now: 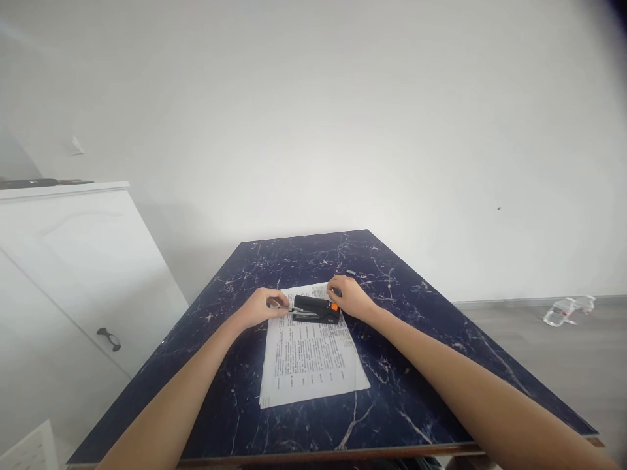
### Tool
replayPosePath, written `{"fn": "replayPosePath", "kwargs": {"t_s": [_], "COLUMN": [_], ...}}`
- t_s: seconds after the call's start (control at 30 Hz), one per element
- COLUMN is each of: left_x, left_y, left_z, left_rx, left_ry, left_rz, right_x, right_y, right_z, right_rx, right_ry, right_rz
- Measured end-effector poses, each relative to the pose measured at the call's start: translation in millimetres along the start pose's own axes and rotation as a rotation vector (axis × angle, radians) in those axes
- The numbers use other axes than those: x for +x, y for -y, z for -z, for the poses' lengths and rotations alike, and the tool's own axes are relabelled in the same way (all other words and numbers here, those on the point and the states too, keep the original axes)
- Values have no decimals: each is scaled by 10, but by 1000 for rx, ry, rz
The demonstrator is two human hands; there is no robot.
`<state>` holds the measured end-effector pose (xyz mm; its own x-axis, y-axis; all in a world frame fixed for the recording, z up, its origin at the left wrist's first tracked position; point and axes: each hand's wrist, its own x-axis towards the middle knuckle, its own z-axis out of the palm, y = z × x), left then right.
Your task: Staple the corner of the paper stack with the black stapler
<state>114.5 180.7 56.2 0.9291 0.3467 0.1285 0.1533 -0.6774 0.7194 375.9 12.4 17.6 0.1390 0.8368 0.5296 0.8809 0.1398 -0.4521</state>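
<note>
A black stapler (316,309) with an orange part at its right end lies sideways on a stack of printed paper sheets (313,356). At the stapler's left end, my left hand (264,307) is closed, thumb and fingers pinching around a thin silvery metal part that sticks out there. My right hand (349,296) is at the other end, its fingers curled against the stapler beside the orange part. The fingertips of that hand are partly hidden. Both forearms reach in from the near side of the table.
The dark blue marble-pattern table (401,365) reaches back to a white wall (313,130). A small greyish strip (351,272) lies beyond my right hand. On the left stands a white cabinet (63,261) with a dark handle. Clear plastic items (561,312) lie on the floor at right.
</note>
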Motion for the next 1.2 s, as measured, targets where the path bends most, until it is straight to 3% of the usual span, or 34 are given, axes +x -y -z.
{"fn": "replayPosePath", "kwargs": {"t_s": [0.57, 0.73, 0.9, 1.2], "left_x": [-6, -37, -86, -50], "left_y": [-51, -21, 36, 150], "left_z": [-3, 90, 214, 146], "left_rx": [19, 101, 61, 14], "left_ry": [44, 108, 189, 71], "left_rz": [-34, -71, -35, 1], "right_x": [0, 9, -41, -99], "right_y": [-9, 77, 327, 483], "right_z": [-18, 36, 142, 7], "right_rx": [13, 65, 249, 239], "right_ry": [11, 1, 150, 281], "right_rz": [-15, -24, 58, 25]}}
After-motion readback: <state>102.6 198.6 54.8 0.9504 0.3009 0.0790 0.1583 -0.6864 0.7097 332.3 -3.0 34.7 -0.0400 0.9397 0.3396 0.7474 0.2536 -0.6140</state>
